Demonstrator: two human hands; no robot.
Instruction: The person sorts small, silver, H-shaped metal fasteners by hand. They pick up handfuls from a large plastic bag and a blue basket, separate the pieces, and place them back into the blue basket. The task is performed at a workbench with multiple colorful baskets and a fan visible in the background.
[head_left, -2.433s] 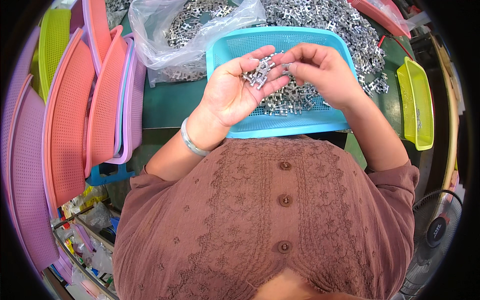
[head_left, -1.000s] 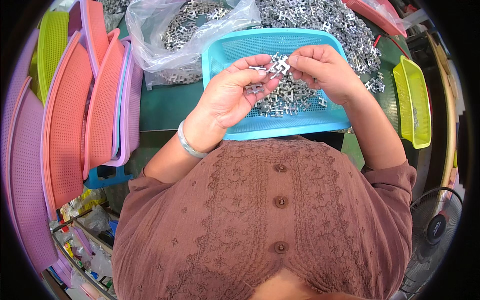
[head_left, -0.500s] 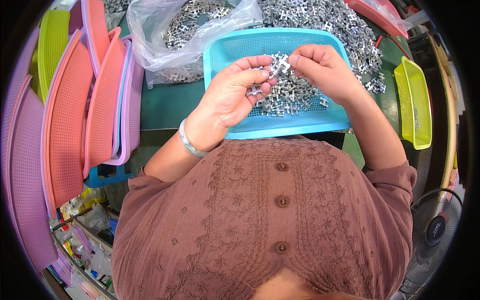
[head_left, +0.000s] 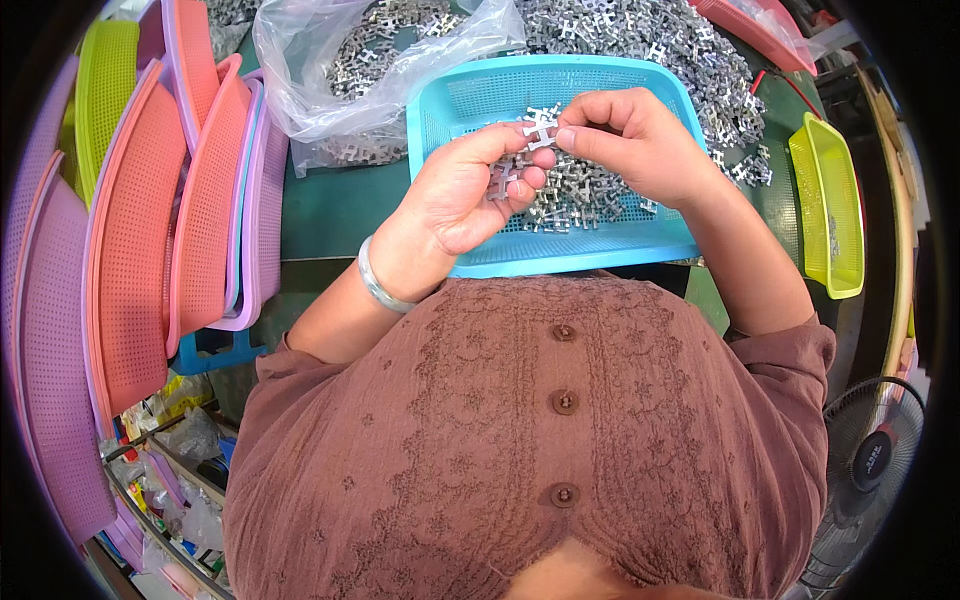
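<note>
Both hands are over a blue perforated plastic basket (head_left: pixel 585 264). Inside it lies a heap of small silvery H-shaped metal parts (head_left: pixel 585 195). My left hand (head_left: pixel 465 185), with a pale bangle (head_left: pixel 376 280) on its wrist, is closed around some of these parts; one metal part (head_left: pixel 503 180) shows between its fingers. My right hand (head_left: pixel 635 140) pinches another H-shaped metal part (head_left: pixel 541 128) between thumb and forefinger, close by my left fingertips. Whether the left fingertips also touch that part, I cannot tell.
A large pile of metal parts (head_left: pixel 640 40) covers the table behind the basket. Beside it is a clear plastic bag (head_left: pixel 310 90) with more parts. Stacked colored baskets (head_left: pixel 135 250) stand at left. A yellow-green basket (head_left: pixel 825 210) and a fan (head_left: pixel 870 460) are at right.
My right hand has shifted slightly left, bringing its pinched part closer to the left fingers. The part in my left hand has turned and shows more fully.
</note>
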